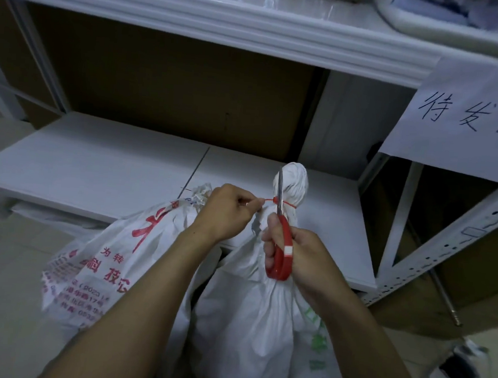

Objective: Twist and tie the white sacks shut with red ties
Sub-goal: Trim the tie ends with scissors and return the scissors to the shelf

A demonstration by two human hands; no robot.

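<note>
Before white shelving [95, 159], left hand [225, 211] pinches red tie [268, 200]; right hand [300, 260] grips scissors [285, 247].

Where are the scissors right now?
Head view, right of centre: the red-handled scissors are in the right hand, blades up at the red tie around the twisted neck of the white sack; the left hand pinches the tie's tail.

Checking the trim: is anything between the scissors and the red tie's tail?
Nothing visible. The scissors blades meet the red tie beside the twisted sack neck; the left hand pinches the tail clear.
</note>
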